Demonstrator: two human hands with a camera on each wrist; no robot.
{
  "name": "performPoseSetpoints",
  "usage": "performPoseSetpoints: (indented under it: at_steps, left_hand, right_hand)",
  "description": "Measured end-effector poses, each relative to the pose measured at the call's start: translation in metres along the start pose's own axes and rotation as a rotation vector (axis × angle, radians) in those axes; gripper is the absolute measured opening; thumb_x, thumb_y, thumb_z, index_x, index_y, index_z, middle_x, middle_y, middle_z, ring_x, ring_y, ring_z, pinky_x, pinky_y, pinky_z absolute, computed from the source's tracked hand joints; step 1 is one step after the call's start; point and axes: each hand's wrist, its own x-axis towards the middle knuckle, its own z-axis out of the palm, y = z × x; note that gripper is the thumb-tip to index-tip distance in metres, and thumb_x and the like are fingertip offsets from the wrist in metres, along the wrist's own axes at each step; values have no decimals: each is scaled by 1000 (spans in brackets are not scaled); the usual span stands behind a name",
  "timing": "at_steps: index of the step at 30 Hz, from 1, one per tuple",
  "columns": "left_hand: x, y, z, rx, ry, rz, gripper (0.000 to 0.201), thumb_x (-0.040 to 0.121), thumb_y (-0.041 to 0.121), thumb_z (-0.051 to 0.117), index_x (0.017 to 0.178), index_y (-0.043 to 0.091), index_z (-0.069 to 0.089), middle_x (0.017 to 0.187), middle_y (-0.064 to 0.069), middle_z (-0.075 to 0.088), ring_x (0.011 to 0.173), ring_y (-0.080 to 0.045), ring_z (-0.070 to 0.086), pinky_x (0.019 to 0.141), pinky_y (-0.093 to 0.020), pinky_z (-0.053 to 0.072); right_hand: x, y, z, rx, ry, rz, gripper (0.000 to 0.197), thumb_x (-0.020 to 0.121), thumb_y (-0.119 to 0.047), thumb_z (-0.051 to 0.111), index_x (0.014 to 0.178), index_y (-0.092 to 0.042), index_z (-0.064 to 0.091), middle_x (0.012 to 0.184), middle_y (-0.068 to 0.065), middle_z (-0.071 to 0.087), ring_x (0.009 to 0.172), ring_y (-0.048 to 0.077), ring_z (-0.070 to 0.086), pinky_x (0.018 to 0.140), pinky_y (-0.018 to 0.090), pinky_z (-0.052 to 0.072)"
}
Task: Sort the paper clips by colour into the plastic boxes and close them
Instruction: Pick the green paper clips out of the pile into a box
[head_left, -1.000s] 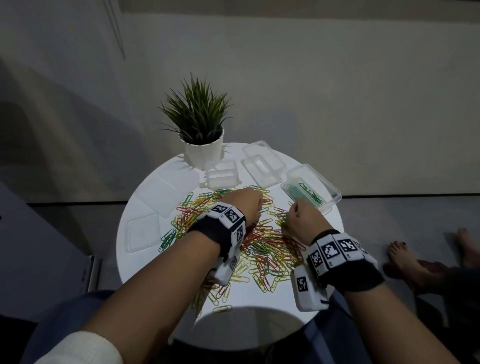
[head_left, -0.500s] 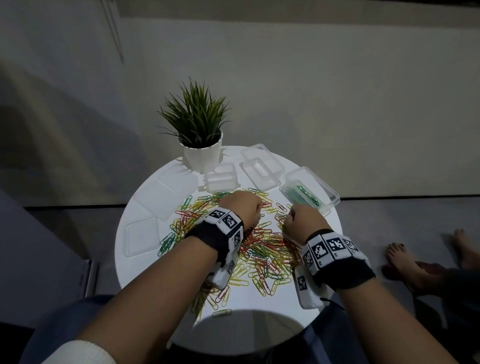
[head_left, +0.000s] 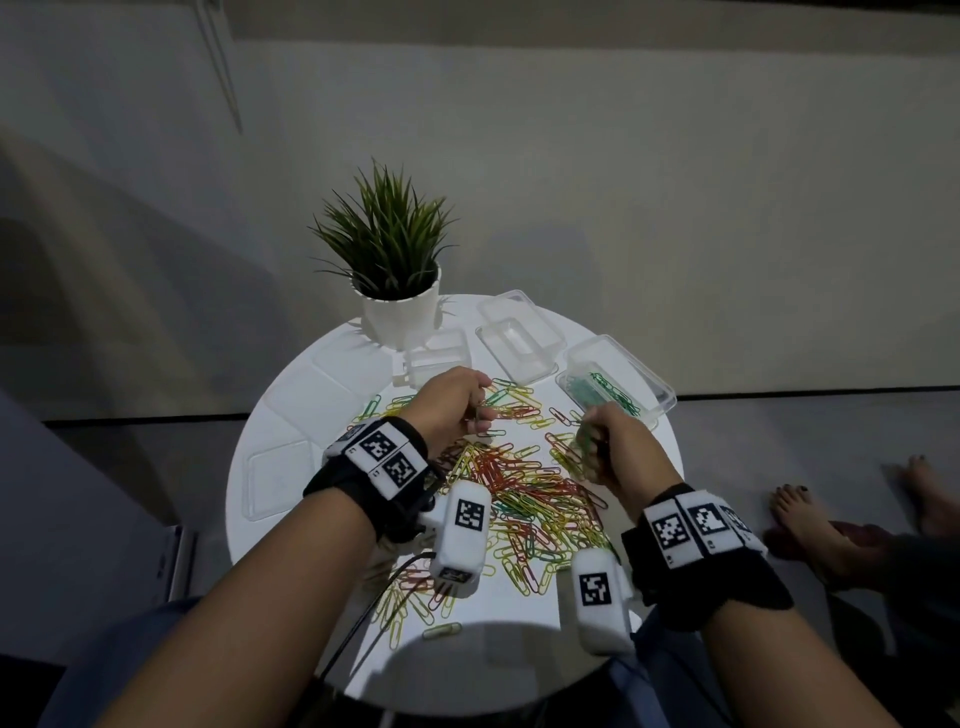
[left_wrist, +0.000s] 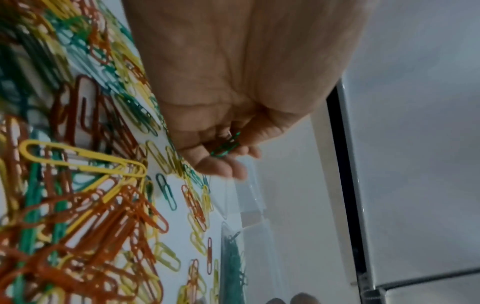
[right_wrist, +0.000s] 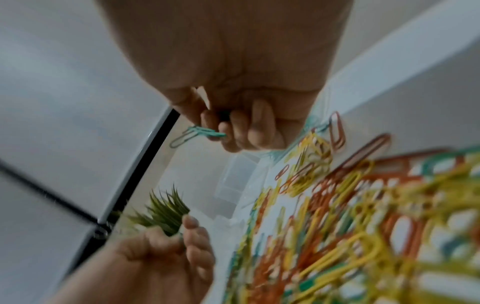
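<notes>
Pinching green clips (left_wrist: 225, 146), both hands (head_left: 618, 447), apparently above pile (head_left: 524, 499).

Paper clips (head_left: 524, 499): red, yellow and green, heaped loose at table centre.
Green-clip box (head_left: 615, 391): clear, open, right of heap, green clips inside.
Empty boxes (head_left: 514, 348): clear, open, behind heap.
</notes>
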Motion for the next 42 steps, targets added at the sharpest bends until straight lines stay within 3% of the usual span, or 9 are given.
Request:
performPoseSetpoints:
  at_steps: [4,12,18,22,27,31,35,38,42]
  left_hand:
    - [7,-1,-6,415,-16,123,18,93,9,45,78,10,55,69,-2,48,60,-14,44,53,-24,35]
    - [13,-10,0,1308,-46,336,8,85,18,69,92,15,68,89,2,58,90,-18,57,74,-27,41]
    - [12,-11,3,1412,-75,357,17,91,15,52,96,7,65,99,-10,66,93,-26,62,79,-34,50]
    - [7,-13,-13,1289,-82,319,16,93,15,49,96,5,61,99,-12,65,93,-27,60,80,-36,47]
    - [-4,-14,-50,622,-61,234,9,99,14,47,94,19,52,84,2,65,85,-16,63,78,-24,48]
    - [-5,-9,-62,23,-44,82,23,95,1,37,101,12,57,65,0,50,54,-12,43,49,-20,36]
    - [-1,-1,-56,-226,-123,-11,19,95,16,38,83,11,51,62,0,40,53,-13,38,50,-23,31]
    - [5,4,-47,-95,-90,-41,29,99,23,41,71,15,40,57,2,37,47,-11,34,41,-20,29]
    - [15,3,-47,790,92,219,26,96,30,52,79,10,55,74,-4,53,65,-15,46,63,-28,36]
  right_hand:
    - [-6,-1,4,600,-86,74,25,84,-12,39,60,-17,32,63,4,47,46,11,25,41,20,17]
    - [6,-4,22,721,-78,163,22,87,-5,38,68,-16,34,67,6,49,54,12,41,36,16,31]
    - [12,-14,28,59,-99,127,25,90,-10,39,66,-16,34,54,0,34,36,11,29,36,17,20]
    - [34,-28,46,-812,-5,-240,18,98,-26,41,97,-17,56,80,0,58,71,18,53,61,27,36]
    - [54,-30,76,-1525,-107,-319,28,88,-10,56,113,-21,56,107,7,63,96,28,61,77,34,48]
    - [61,-29,84,-1572,-127,-319,25,90,-11,51,114,-15,53,109,9,62,99,30,61,74,35,44]
    - [61,-22,67,-1257,-85,-230,18,97,-19,42,105,-14,57,100,5,64,88,24,59,74,32,47]
    - [55,-19,49,-949,-87,-245,25,99,-16,34,77,-13,46,75,2,49,70,18,46,64,29,33]
    - [49,-20,49,-889,-97,-266,39,99,-16,36,61,-15,29,61,2,35,57,14,31,59,31,25]
